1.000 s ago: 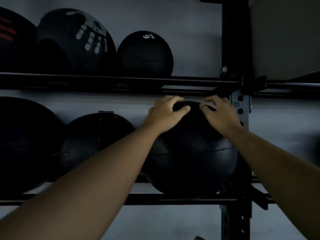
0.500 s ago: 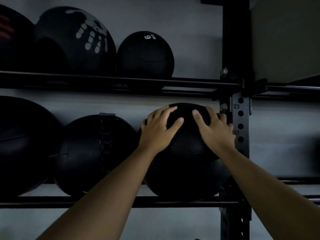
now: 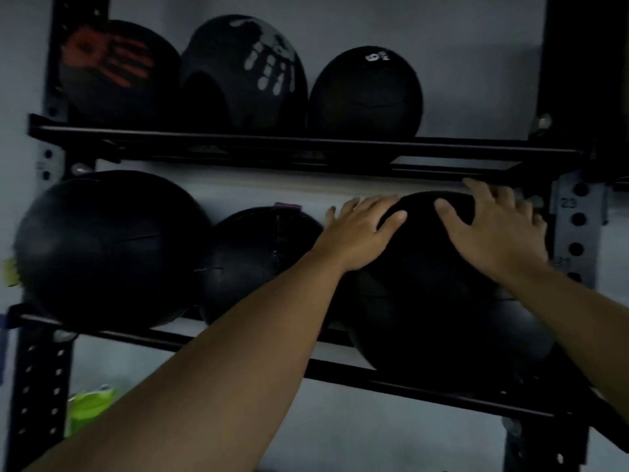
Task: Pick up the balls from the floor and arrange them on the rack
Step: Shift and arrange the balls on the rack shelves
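Both your hands lie flat and spread on the upper face of the big black ball (image 3: 439, 294), the left hand (image 3: 362, 229) on its upper left shoulder and the right hand (image 3: 493, 229) on its upper right, fingers apart and pressing rather than gripping. The ball sits at the right end of the lower shelf (image 3: 340, 369) of the rack (image 3: 575, 247), under your palms and just left of the perforated upright that stands beyond your right hand. To finish this well, I would keep both palms on it until it settles between the front and back rails, nudge it a little toward the neighbouring ball (image 3: 262, 264) beside your left wrist so the row closes up, and lift your hands off only when it seems to sit without rocking; watch your right fingertips, which are close under the upper shelf bar (image 3: 306, 144). Compared with half a second ago, your hands rest on the same ball in much the same hold, fingers splayed a little wider, while your head has turned left: the ball with the red handprint (image 3: 112, 73) and the left upright now show.
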